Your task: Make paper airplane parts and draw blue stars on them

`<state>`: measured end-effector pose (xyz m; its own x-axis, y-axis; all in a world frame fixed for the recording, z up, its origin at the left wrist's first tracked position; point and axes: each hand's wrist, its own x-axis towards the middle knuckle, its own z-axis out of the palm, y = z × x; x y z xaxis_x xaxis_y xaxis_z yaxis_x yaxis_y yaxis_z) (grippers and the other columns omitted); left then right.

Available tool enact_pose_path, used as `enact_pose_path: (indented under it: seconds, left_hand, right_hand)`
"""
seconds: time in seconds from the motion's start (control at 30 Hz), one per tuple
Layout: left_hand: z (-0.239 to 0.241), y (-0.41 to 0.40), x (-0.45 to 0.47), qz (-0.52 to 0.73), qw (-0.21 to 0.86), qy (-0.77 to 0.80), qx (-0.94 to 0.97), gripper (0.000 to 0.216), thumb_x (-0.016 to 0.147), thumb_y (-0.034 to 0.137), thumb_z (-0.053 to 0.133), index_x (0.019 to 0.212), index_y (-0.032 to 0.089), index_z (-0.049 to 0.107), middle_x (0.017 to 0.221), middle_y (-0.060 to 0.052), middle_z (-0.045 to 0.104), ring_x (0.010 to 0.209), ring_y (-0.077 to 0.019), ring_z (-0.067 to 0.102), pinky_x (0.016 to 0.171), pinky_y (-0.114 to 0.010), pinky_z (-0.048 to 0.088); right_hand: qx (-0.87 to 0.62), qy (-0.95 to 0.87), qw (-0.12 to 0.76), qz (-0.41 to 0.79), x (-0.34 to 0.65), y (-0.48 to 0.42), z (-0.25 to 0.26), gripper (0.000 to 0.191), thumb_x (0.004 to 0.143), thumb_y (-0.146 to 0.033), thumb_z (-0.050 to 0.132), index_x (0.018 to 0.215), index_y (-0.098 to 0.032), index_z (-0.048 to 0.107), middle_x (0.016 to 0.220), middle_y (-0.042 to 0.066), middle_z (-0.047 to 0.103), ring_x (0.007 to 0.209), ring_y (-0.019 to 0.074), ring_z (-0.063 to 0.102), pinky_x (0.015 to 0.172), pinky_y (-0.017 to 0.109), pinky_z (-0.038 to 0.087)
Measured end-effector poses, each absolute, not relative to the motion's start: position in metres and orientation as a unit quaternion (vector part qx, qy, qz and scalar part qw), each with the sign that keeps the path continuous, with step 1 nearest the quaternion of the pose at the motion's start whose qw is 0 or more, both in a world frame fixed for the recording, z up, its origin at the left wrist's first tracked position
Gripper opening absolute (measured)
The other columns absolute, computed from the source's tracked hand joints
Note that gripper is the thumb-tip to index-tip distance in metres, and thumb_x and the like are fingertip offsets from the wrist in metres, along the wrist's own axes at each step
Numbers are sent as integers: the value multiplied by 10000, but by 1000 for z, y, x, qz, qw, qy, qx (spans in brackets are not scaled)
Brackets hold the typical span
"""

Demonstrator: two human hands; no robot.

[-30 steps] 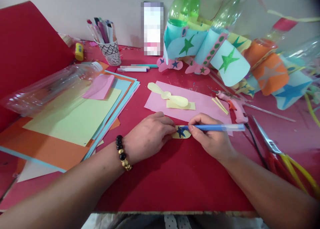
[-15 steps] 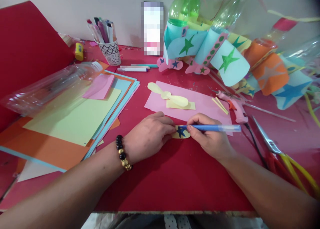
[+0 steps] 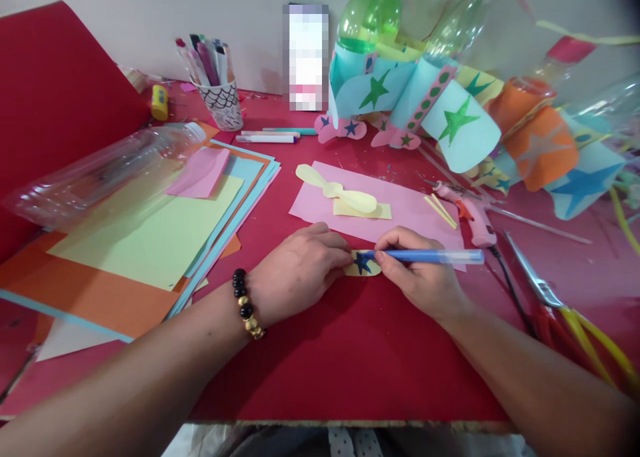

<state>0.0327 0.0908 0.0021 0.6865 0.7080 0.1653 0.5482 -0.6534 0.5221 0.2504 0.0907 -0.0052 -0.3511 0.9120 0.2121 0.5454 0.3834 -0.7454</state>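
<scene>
Between my hands, a small yellow paper piece [image 3: 370, 270] with a dark blue star lies on the red tabletop. My left hand [image 3: 305, 264] pinches the paper's left end, its fingertips pressed together. In my right hand [image 3: 417, 274] is a blue marker [image 3: 433, 256], held between thumb and fingers, its tip at the star. Just behind lies a pink sheet [image 3: 310, 197], bearing a yellow propeller-shaped cutout [image 3: 357, 200], a yellow strip [image 3: 383, 211] and narrow yellow strips [image 3: 440, 212].
At right are a pink glue gun [image 3: 473, 217] and scissors [image 3: 540, 284]. Decorated bottles [image 3: 400, 97] stand behind. Paper sheets [image 3: 150, 244] with a clear bottle [image 3: 115, 170] lie left. A pen cup [image 3: 220, 104], loose markers [image 3: 267, 138] and a phone [image 3: 306, 57] are at the back.
Almost nothing differs. The whole view has shifted very slightly; both hands keep their hold on the paper and the marker.
</scene>
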Motion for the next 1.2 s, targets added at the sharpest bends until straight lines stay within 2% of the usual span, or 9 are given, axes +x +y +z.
enact_pose_path:
  seconds: [0.13,0.57,1.2]
  left_hand:
    - [3,91,33,182,222,352,891,196,917,135,532,921,177,723,1031,-47,695,955,-189,573,865,-312,468]
    - [4,91,33,178,211,353,894,194,922,147,529,911,186,719,1006,-53,694,936,-185,576,850,-310,465]
    - [3,91,33,175,222,353,892,198,917,131,529,925,176,722,1030,-43,698,956,-189,565,863,-313,466]
  right_hand:
    - [-475,-763,324,297,253,90,-6,96,831,-173,576,737,-180,558,581,-47,480,499,86,400,475,233,330]
    - [-481,-762,319,293,250,91,-5,59,851,-192,577,794,-183,589,644,-25,541,548,100,446,504,233,354]
    - [-485,-755,321,302,249,91,-7,73,847,-193,581,776,-183,590,629,-28,533,542,100,443,504,235,354]
